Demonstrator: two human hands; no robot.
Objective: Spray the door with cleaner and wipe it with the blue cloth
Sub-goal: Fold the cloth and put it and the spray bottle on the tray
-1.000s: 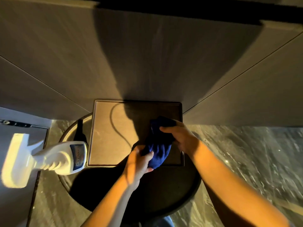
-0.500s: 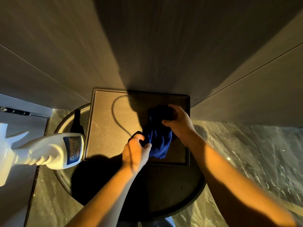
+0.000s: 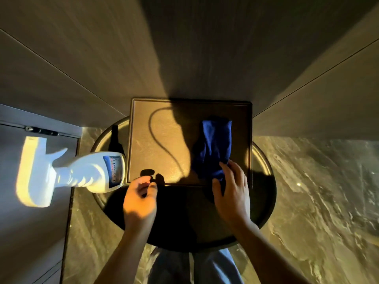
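Observation:
The blue cloth [image 3: 215, 144] lies crumpled on the right side of a square brown tray [image 3: 143, 119]. My right hand [image 3: 233, 197] is at the cloth's near end, thumb and fingers pinching it. My left hand [image 3: 139, 201] hovers at the tray's front edge with its fingers loosely curled and holds nothing. The white spray bottle [image 3: 92, 173] stands on the left rim of the round table, just left of my left hand. A grey door panel [image 3: 30, 232] with a metal fitting at its top is at the far left.
The tray sits on a dark round table [image 3: 264, 181] pushed against wood-grain wall panels [image 3: 102, 48]. Marble floor [image 3: 317, 191] surrounds the table. My legs show below the table's near edge. Strong shadows cover the middle of the tray and table.
My left hand has let go of the cloth and pulled back to the left, towards the bottle. The cloth has dropped onto the tray, and my right hand now grips only its near end.

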